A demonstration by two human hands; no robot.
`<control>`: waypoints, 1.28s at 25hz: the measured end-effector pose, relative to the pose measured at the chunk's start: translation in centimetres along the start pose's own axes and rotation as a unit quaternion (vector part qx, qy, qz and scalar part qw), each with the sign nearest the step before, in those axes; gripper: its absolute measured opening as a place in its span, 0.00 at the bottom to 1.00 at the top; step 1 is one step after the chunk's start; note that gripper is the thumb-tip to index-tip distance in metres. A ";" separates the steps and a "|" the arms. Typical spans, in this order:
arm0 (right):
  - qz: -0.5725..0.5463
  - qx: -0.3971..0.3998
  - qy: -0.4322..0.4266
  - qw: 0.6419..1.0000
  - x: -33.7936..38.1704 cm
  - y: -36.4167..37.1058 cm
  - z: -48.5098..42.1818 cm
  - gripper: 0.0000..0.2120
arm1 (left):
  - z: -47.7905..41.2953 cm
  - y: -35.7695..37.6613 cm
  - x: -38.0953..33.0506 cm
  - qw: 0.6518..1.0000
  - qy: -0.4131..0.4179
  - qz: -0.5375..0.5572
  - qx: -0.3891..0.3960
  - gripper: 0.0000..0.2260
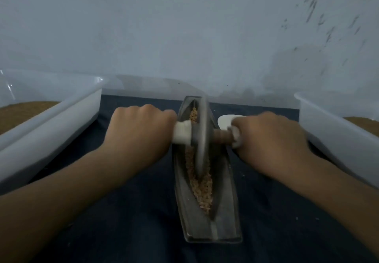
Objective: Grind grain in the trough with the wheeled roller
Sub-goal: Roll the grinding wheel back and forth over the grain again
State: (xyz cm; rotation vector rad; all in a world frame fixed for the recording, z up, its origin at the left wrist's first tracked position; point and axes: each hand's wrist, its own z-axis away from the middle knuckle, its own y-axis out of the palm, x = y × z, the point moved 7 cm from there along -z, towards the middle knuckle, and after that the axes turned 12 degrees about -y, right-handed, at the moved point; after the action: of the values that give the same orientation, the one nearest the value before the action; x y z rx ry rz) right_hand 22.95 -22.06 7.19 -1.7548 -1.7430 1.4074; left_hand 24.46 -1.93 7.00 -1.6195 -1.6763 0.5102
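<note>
The wheeled roller point(202, 137) looks like a heavy, rigid metal disc on an axle, best held by its white-wrapped ends. The left hand point(141, 127) is curled round one end and the right hand point(268, 137) round the other. Between them the disc stands in the narrow trough point(223, 217), on loose grain point(203, 189).

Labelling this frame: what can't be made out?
Head view:
Handle ends of the roller: hidden inside the left hand and right hand.
Floor of the trough: covered by grain and roller.
The left tub and right tub: cut off by frame edges.
The white object: mostly behind the right hand; unidentifiable.
</note>
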 end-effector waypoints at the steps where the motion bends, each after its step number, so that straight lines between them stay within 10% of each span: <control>1: -0.001 0.005 0.016 1.000 -0.2 1.0 -2.2 0.19 | -1.4 1.4 0.0 1.000 -0.026 0.003 -0.001 0.13; 7: -0.040 0.056 0.040 0.997 -0.9 2.8 -6.1 0.03 | -5.0 3.4 -0.3 0.997 -0.061 0.028 0.045 0.05; 14: -0.036 -0.066 -0.040 0.996 0.0 -3.2 3.1 0.14 | 2.5 -3.1 0.8 0.996 0.063 0.052 -0.045 0.16; 20: 0.021 0.026 0.035 0.999 -0.7 2.2 -7.0 0.02 | -5.3 4.8 0.3 0.994 -0.080 0.060 0.046 0.07; 32: -0.035 -0.058 -0.027 0.997 0.1 -1.6 1.9 0.19 | 1.1 -1.8 0.3 0.998 0.044 0.021 -0.039 0.14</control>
State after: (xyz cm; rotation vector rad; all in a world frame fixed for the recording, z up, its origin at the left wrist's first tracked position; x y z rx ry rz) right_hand 20.51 -22.41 7.48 -1.7095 -1.9298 1.3617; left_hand 22.47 -1.66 7.62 -1.7124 -1.6172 0.3931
